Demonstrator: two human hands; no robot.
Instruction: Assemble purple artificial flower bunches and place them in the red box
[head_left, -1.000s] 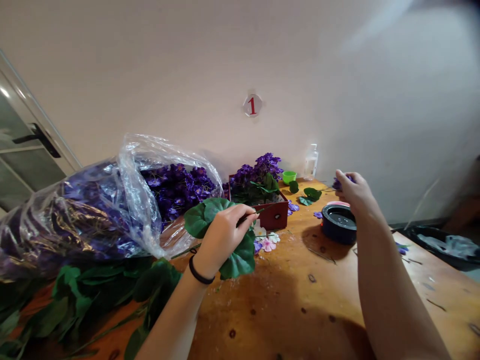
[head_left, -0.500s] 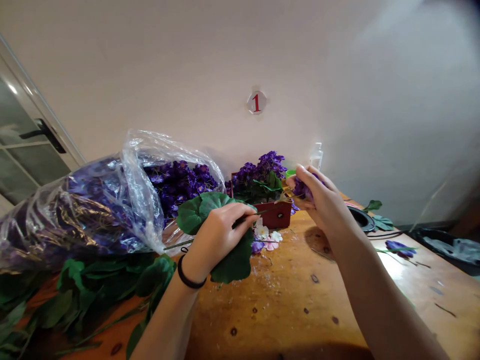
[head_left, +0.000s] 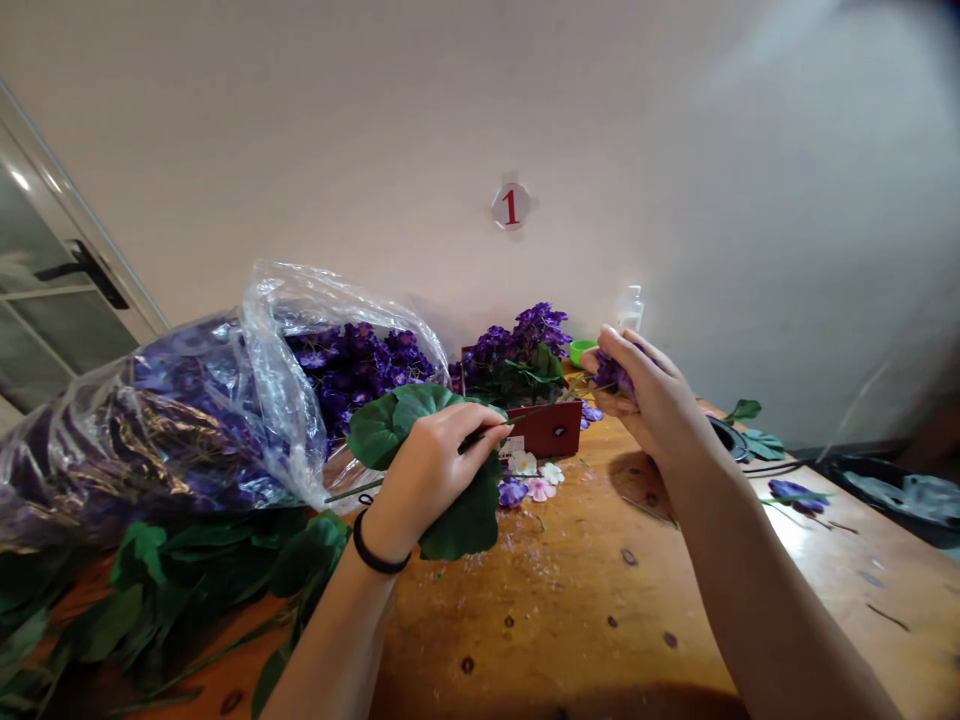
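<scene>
My left hand (head_left: 439, 465), a dark band at its wrist, pinches the thin stem of an artificial leaf sprig. Its broad green leaves (head_left: 461, 525) spread above and below the hand. Closed around a purple flower cluster (head_left: 613, 374) is my right hand (head_left: 652, 390); the fingers cover part of the blooms. Thin stems from that cluster point left toward the tip of the sprig's stem, and I cannot tell whether they touch. Behind the hands, a red box (head_left: 551, 428) holds purple flowers with green leaves (head_left: 538, 368).
A clear plastic bag (head_left: 259, 370) full of purple flowers lies left. Leafy stems (head_left: 195, 560) are piled before it. Loose blossoms (head_left: 540, 488) lie by the box. A green cup (head_left: 582, 352), a clear bottle (head_left: 631, 308) and a black bin (head_left: 892, 500) are farther back and right.
My right hand has shifted slightly right with the flower cluster, showing more of the green cup. The sprig's stem tip now reaches closer to the cluster's stems. Both hands keep their hold.
</scene>
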